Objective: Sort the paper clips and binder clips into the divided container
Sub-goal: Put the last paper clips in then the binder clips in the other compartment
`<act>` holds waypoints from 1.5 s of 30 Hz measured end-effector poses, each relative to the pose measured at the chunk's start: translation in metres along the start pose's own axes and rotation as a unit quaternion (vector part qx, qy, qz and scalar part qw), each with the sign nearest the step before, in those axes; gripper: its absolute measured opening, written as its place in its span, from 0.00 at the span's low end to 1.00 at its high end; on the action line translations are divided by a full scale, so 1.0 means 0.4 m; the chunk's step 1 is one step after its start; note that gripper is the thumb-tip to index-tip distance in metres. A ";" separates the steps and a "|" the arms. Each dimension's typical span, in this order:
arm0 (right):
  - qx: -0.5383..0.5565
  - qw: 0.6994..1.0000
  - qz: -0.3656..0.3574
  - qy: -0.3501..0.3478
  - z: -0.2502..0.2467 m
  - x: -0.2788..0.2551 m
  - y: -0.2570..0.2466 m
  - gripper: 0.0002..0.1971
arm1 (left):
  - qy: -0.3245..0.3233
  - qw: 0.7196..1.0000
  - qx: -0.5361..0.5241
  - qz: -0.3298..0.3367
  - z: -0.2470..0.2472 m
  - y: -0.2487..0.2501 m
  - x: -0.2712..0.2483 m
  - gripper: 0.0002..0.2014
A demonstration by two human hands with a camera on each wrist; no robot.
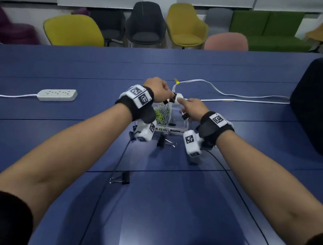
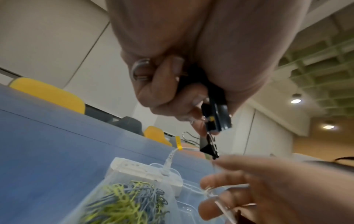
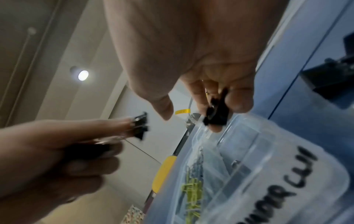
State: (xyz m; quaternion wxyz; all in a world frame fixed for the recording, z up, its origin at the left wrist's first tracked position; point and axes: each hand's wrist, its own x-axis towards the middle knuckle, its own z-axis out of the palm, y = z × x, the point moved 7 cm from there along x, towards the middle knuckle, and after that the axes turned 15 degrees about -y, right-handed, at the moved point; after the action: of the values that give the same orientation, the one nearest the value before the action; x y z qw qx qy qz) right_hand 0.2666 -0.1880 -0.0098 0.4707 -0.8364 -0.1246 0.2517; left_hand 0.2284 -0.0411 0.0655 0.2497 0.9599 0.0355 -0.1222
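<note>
Paper clips (image 1: pixel 162 113) in divided container's (image 1: pixel 177 128) left compartment.

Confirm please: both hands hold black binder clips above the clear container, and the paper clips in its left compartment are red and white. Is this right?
Not quite. The paper clips are yellow-green and grey-blue, not red and white, as the left wrist view shows. The rest stands: the left hand and right hand hold black binder clips above the clear container.
</note>
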 end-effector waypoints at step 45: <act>-0.381 0.914 0.141 0.023 -0.185 -0.288 0.260 0.15 | -0.103 0.935 0.286 0.185 0.369 0.255 0.023 0.10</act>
State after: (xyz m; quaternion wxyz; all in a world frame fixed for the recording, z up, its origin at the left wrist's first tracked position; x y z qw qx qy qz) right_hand 0.2064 -0.3476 -0.0313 0.0790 -0.9668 -0.0807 0.2293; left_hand 0.2185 -0.2020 -0.0136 -0.0152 0.9626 -0.2048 -0.1769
